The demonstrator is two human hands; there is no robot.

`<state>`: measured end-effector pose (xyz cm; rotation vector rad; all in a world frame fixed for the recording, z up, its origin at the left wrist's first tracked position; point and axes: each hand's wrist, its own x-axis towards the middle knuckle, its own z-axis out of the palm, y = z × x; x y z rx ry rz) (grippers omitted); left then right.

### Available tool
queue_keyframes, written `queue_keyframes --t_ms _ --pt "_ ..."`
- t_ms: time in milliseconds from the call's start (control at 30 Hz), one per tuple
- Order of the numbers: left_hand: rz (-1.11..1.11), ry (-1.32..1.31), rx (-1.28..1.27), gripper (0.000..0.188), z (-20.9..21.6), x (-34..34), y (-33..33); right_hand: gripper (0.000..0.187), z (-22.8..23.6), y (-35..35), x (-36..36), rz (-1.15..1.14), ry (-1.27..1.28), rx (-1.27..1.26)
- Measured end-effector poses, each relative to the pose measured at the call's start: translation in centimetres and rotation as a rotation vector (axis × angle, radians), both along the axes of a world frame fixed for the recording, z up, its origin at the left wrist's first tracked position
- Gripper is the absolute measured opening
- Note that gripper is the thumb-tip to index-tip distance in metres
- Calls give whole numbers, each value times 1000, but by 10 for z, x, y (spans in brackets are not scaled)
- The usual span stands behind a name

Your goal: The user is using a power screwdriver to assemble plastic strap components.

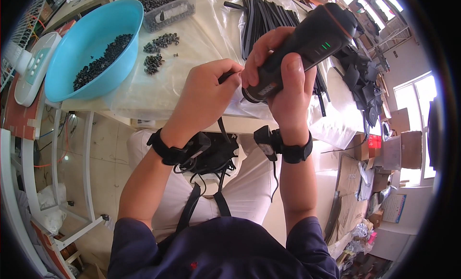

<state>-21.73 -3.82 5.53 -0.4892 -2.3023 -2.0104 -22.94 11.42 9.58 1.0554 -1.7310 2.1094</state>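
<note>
My right hand (290,82) is wrapped round a thick black cordless screwdriver (312,41) with green indicator lights, tilted with its narrower end toward my left hand. My left hand (206,89) is closed in a pinch on a black strip (224,77), most of it hidden by the fingers. A strip end hangs below that hand toward my lap. The two hands nearly meet above the table's near edge, at the screwdriver's tip. Beyond them lies a bundle of long flat black strips (269,15). Small piles of dark fasteners (162,42) sit left of the bundle.
A light blue basin (72,51) with small black parts stands at the left, beside a white scale (36,70). A clear plastic box (170,15) of similar parts is behind. Black pieces (357,77) lie at the right table end. More black strips (216,154) rest in my lap.
</note>
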Motion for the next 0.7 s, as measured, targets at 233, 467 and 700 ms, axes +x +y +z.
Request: queue_keyframes --t_ms 233,467,700 --pt "-16 14 28 17 -2 0 1 43 -1 1 -2 5 10 17" --pt "-15 13 6 17 0 1 0 45 0 -1 0 -12 0 14" --pt "-4 56 36 25 -8 -1 2 45 0 -3 0 -14 13 20"
